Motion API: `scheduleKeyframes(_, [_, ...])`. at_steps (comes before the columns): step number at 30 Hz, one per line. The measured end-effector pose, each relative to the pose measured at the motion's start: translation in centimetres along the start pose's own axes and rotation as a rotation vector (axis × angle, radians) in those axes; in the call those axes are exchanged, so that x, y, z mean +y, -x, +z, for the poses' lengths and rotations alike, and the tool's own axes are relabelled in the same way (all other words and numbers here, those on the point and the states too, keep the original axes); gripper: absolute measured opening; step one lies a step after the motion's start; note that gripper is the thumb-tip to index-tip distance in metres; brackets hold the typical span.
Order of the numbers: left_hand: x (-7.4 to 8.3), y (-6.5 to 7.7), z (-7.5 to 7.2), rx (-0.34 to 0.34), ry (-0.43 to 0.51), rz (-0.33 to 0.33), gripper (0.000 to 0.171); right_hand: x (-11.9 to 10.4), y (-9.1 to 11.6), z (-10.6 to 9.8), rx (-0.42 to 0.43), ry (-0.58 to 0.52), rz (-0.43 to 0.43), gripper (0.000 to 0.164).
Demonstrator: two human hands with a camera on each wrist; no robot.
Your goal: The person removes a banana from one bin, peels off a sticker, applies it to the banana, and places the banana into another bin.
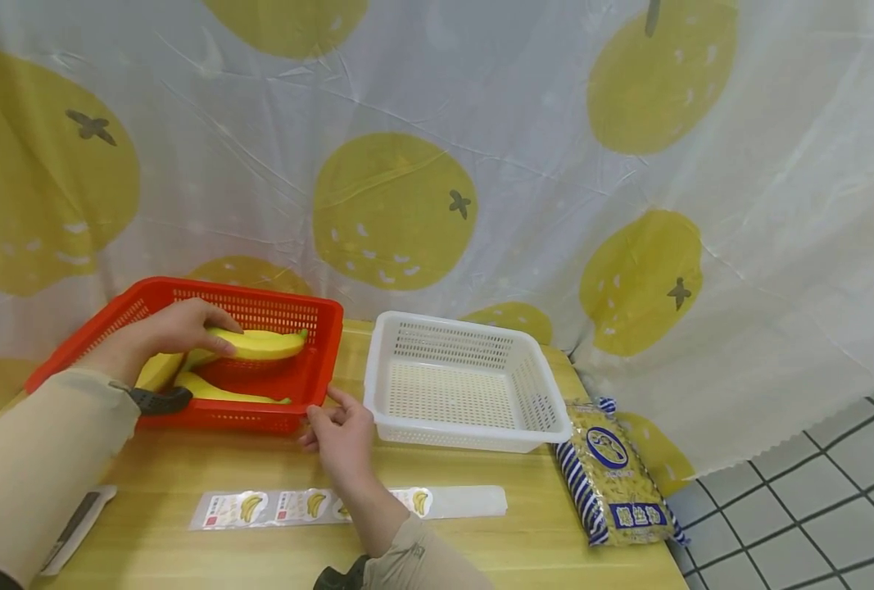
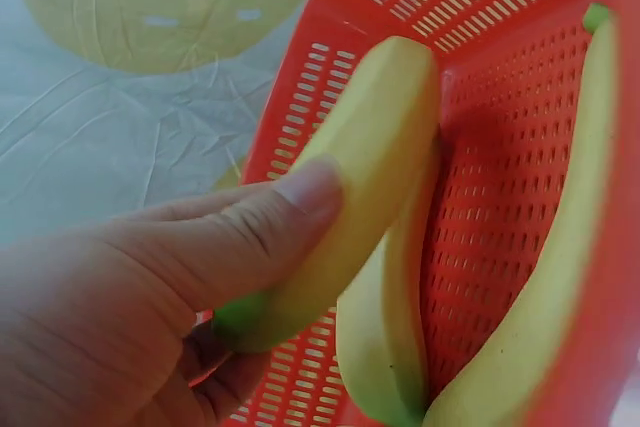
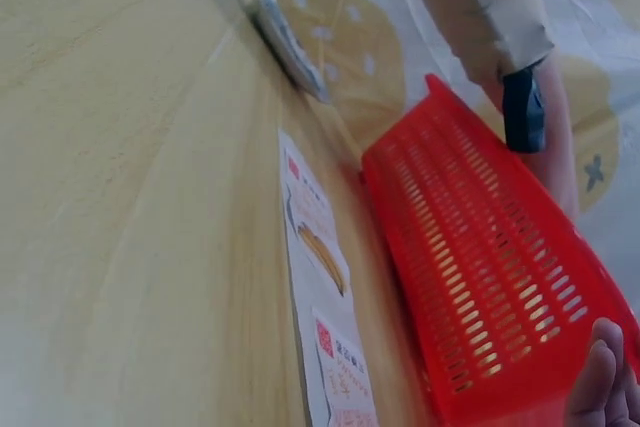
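My left hand (image 1: 186, 326) reaches into the red basket (image 1: 326, 360) from the left and grips a yellow banana (image 1: 263, 344). In the left wrist view the thumb lies along that banana (image 2: 375, 137), which is held over another banana (image 2: 385, 327) in the basket. A further banana (image 2: 560, 277) lies along the basket's near side. At the basket's front right corner, my right hand (image 1: 344, 430) holds the corner with thumb and fingers on its two sides. The right wrist view shows only its fingertips (image 3: 597, 372) by the red wall.
A white basket (image 1: 455, 438) stands right of the red one. A strip of banana stickers (image 1: 248, 510) lies in front, partly under my right forearm. A bag of pasta (image 1: 617, 483) is at the table's right edge, and a flat white object (image 1: 75, 533) lies at front left.
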State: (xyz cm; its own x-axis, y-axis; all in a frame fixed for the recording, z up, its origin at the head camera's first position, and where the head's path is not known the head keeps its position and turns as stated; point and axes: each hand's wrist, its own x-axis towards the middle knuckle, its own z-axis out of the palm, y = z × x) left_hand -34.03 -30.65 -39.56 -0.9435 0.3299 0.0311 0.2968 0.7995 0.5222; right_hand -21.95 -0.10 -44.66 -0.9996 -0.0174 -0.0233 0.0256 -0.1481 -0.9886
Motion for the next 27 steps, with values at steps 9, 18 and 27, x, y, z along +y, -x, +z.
scheduleKeyframes(9, [0.7, 1.6, 0.2, 0.062, 0.001, 0.005, 0.056, 1.0, 0.3, -0.9, -0.066, -0.028, -0.056, 0.045])
scheduleKeyframes(18, [0.8, 3.8, 0.8, 0.103, -0.003, -0.021, 0.057, 1.2, 0.7, -1.7, -0.164, -0.075, -0.069, 0.047])
scheduleKeyframes(27, [0.5, 4.7, 1.7, 0.127, 0.002, -0.025, 0.054, 1.3, 0.5, -2.2, -0.194, -0.043, -0.111, 0.043])
